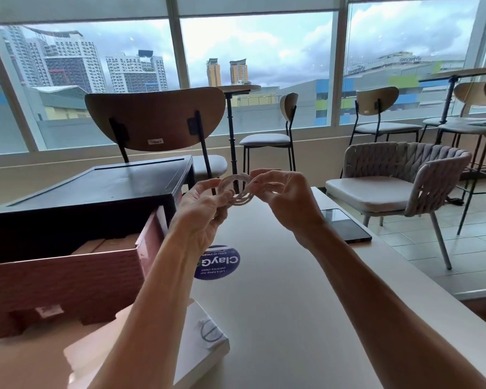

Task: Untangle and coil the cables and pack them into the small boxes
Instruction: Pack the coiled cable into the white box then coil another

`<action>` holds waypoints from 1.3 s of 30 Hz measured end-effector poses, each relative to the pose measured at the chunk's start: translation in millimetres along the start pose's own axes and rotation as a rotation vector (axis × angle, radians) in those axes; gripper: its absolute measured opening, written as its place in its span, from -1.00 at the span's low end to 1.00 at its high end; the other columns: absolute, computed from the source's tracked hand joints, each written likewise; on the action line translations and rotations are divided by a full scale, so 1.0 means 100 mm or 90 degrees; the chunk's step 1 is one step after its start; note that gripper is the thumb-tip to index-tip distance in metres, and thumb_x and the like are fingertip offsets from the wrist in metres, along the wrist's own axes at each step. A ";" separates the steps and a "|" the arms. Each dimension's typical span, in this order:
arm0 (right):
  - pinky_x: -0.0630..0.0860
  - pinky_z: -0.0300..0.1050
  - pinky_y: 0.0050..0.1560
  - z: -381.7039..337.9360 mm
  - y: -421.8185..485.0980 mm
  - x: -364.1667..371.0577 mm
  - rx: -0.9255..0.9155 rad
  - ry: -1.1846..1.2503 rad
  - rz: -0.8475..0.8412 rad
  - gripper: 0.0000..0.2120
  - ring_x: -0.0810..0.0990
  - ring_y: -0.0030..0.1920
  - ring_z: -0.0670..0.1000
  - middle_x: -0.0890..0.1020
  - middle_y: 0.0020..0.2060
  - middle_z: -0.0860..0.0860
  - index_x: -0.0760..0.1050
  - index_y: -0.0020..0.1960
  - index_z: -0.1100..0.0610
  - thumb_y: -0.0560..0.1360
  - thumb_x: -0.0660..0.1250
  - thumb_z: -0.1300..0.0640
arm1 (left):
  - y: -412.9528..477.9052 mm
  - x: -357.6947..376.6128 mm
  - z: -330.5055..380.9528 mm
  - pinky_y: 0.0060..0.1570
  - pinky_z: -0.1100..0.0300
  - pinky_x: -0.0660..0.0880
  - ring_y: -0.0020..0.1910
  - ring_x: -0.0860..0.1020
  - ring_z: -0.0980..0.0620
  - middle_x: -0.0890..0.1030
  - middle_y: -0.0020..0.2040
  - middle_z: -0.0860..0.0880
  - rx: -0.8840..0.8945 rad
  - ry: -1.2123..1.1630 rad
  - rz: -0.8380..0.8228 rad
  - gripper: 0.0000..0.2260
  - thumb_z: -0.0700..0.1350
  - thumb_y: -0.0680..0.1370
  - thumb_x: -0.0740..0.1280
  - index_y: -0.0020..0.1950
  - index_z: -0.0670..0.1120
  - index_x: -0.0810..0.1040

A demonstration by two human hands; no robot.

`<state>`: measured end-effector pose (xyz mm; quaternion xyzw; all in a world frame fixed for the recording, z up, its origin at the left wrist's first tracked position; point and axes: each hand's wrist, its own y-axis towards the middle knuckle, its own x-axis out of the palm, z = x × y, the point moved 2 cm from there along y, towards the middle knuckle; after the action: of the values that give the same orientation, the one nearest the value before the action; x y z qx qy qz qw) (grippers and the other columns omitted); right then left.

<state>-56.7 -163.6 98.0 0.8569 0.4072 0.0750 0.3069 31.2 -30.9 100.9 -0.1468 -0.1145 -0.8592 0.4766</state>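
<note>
We see two bare forearms reaching out over a pale cream tabletop (278, 299). Held in the air between the hands, above the tabletop, is a thin white cable wound into a small round coil (233, 178). The left hand (205, 211) grips the coil's left side, its fingers (206, 187) curled round the loops. The right hand (284, 200) pinches the right side with bent fingers (264, 175). Under the left forearm lies a small white cardboard box (205, 329). At the left stands an open reddish-brown textured box (68, 279), with a large black box (96, 189) behind it. A round blue sticker (222, 265) and a black smartphone (345, 227) lie on the tabletop.
</note>
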 end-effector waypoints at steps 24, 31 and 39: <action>0.60 -0.05 0.11 -0.07 -0.06 -0.14 0.204 0.076 -0.130 -0.76 0.70 0.02 0.04 0.71 -0.03 0.10 0.61 0.12 0.17 0.49 0.47 0.13 | -0.18 -0.09 0.13 -0.09 0.28 0.59 -0.01 0.66 0.01 0.67 0.05 -0.18 0.118 0.135 -0.166 -0.79 -0.27 0.58 0.34 0.21 -0.17 0.59; 0.60 -0.08 0.12 -0.09 -0.33 0.09 0.208 0.195 -0.098 -0.83 0.68 0.02 0.08 0.72 -0.08 0.14 0.64 0.06 0.17 0.47 0.47 0.23 | -0.38 -0.34 0.11 -0.03 0.17 0.54 -0.03 0.67 0.08 0.72 -0.03 -0.04 0.109 0.217 -0.132 -0.78 -0.22 0.51 0.42 0.14 -0.06 0.62; 0.61 -0.11 0.09 -0.15 -0.84 0.36 0.249 0.216 -0.126 -0.79 0.68 0.04 0.10 0.69 0.00 0.22 0.58 0.15 0.20 0.52 0.41 0.22 | -0.86 -0.75 0.13 0.02 0.17 0.56 0.00 0.66 0.08 0.71 -0.02 -0.01 0.138 0.382 -0.106 -0.73 -0.07 0.49 0.47 0.18 -0.05 0.60</action>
<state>-93.6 -89.6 56.1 0.8311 0.5413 0.1075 0.0688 -2.6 76.8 81.6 0.1740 -0.0714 -0.8830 0.4301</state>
